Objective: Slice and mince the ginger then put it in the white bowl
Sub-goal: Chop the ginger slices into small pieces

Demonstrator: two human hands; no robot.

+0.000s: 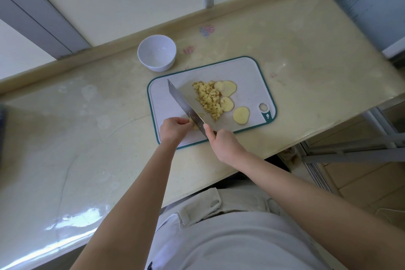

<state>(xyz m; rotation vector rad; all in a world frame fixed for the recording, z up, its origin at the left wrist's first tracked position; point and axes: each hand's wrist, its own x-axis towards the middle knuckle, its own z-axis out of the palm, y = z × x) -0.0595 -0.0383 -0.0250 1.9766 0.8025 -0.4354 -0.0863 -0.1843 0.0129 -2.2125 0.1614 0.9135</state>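
Pinching ginger piece [194,124] in curled left hand [174,128] at cutting board [247,72] front edge; gripping knife [184,103] handle in right hand [226,144].

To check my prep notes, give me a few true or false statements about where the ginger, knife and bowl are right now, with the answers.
1. The white bowl holds minced ginger. False: it looks empty.
2. The right hand grips the knife. True.
3. The left hand lies flat on the counter. False: it holds a ginger piece beside the blade, over the cutting board.
4. Uncut ginger slices lie to the right of the minced pile. True.
5. The white bowl stands on the cutting board. False: it stands on the counter, beyond the board's far left corner.
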